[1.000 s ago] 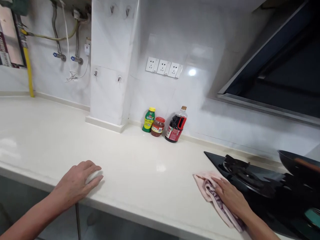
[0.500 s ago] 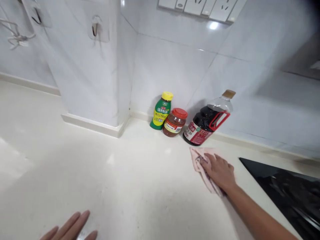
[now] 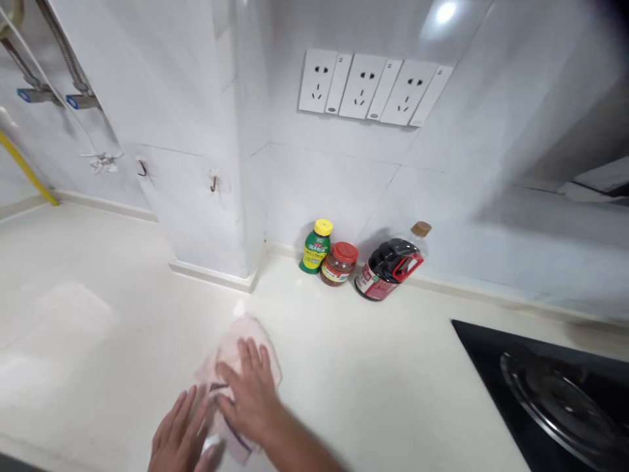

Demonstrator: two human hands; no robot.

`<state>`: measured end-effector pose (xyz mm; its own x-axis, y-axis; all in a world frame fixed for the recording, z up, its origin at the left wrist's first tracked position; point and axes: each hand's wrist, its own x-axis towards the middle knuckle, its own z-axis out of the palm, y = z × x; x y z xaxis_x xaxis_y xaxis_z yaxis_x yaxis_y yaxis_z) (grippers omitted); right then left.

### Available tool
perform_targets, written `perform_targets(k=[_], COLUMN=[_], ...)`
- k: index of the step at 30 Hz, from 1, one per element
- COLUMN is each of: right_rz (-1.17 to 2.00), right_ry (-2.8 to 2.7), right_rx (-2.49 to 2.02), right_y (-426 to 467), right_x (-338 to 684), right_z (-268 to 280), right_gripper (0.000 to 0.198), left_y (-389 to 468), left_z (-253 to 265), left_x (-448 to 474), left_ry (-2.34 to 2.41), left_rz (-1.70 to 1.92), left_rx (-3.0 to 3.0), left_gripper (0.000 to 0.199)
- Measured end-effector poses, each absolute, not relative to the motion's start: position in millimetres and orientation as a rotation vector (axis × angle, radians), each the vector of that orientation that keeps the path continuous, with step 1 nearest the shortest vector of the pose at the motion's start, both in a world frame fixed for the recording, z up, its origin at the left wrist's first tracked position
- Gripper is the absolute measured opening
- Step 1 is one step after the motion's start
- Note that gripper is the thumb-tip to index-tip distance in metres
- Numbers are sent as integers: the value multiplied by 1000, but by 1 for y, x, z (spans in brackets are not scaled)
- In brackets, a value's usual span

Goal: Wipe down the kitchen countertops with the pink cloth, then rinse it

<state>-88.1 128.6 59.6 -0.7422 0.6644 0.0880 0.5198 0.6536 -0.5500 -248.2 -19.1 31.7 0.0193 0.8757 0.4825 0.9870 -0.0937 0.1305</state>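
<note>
A pale pink cloth [image 3: 253, 328] with dark stripes lies spread on the white countertop [image 3: 373, 393]. My right hand [image 3: 253, 393] holds it down against the surface, palm downward and fingers spread over the fabric. Just to the left, my left hand [image 3: 179, 432] is open, its fingers stretched out, beside the cloth's left edge. Whether it touches the cloth I cannot tell. By the wall stand a green bottle with a yellow cap [image 3: 315, 248], a jar with a red lid [image 3: 339, 265] and a large bottle of dark liquid with a red handle [image 3: 386, 269].
To the right is a black glass cooktop [image 3: 484, 357] with a shiny round metal part [image 3: 550, 406]. A tiled pillar [image 3: 206, 223] juts out behind the hands. Sockets [image 3: 363, 88] are on the wall. Pipe valves [image 3: 81, 101] and a yellow pipe [image 3: 29, 169] are at far left.
My right hand has slid the cloth left, from in front of the large bottle to beside my left hand. The view has tilted up, showing more wall, valves and sockets.
</note>
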Motion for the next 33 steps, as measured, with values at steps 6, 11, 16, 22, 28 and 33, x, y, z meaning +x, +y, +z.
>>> perform_targets(k=[6, 11, 16, 22, 28, 33], right_rz=[503, -49, -141, -276, 37, 448], right_ry=[-2553, -2113, -1628, -1400, -1959, -2418], right_rx=[-1305, -2021, -2437, -2532, -2138, -1533], right_y=[125, 158, 89, -9, -56, -51], right_x=[32, 203, 314, 209, -32, -144], right_z=[38, 17, 0, 0, 3, 10], right_gripper=[55, 53, 65, 64, 54, 80], left_y=[-17, -17, -16, -16, -15, -15], left_z=[30, 26, 25, 26, 26, 23], left_x=[-245, -243, -245, -251, -257, -270], left_ry=[-1918, -1879, -1850, -1826, -1859, -2018], left_rz=[-581, -533, -518, -636, -904, -1259], left_rx=[-2122, -2137, -2231, -2423, -2511, -2397], left_gripper=[63, 53, 56, 56, 55, 51])
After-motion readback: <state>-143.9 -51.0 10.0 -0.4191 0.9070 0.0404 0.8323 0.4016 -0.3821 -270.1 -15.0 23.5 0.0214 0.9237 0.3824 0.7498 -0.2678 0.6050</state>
